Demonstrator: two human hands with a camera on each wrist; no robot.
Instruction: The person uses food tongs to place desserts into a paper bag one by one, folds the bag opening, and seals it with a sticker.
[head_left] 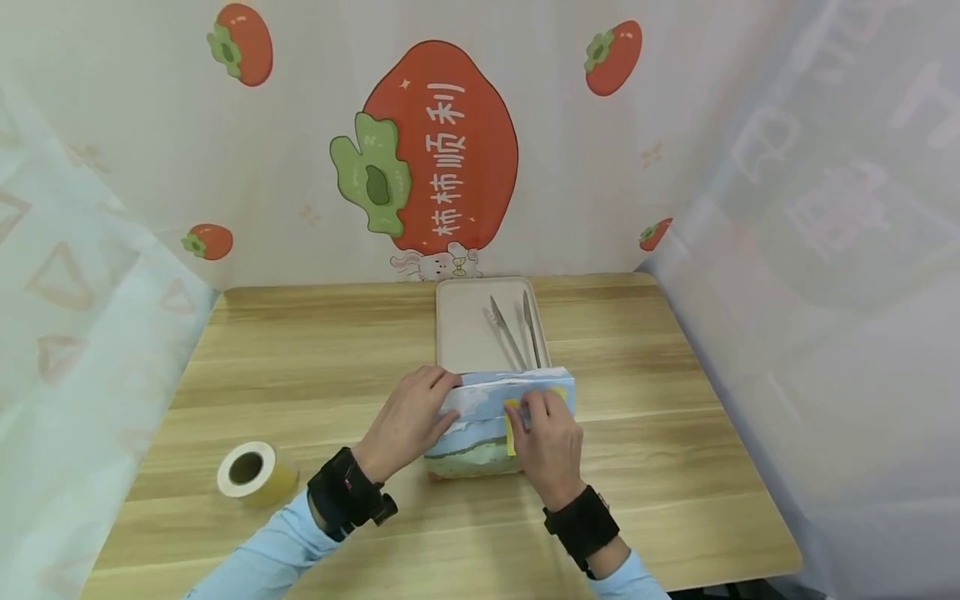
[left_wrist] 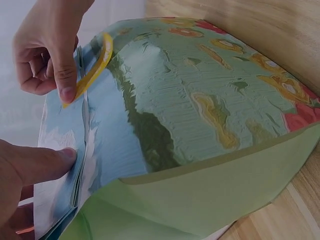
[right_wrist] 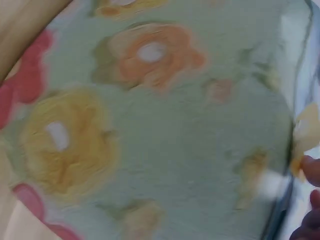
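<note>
Head view: hands meet over a printed bag (head_left: 480, 433) standing on the wooden counter (head_left: 315, 367), just in front of a pale tray (head_left: 465, 333) that carries a pair of metal tongs (head_left: 517, 329). The left hand (head_left: 408, 421) presses the bag's folded top with straight fingers; the right hand (head_left: 547, 446) pinches a strip of yellow tape (head_left: 512, 425) against the fold. A tape roll (head_left: 251, 473) lies well apart on the counter, to the left.

Left wrist view: the bag (left_wrist: 200, 125) shows a glossy green side with flower prints. A left fingertip (left_wrist: 62, 157) rests flat on the folded edge. The right hand (left_wrist: 47, 50) holds the tape (left_wrist: 95, 67) between curled thumb and fingers at the fold's upper end.

Right wrist view: blurred close view of the bag (right_wrist: 150, 125), with orange, yellow and red flowers; right fingertips (right_wrist: 312, 172) show at the edge beside the tape (right_wrist: 306, 127).
</note>
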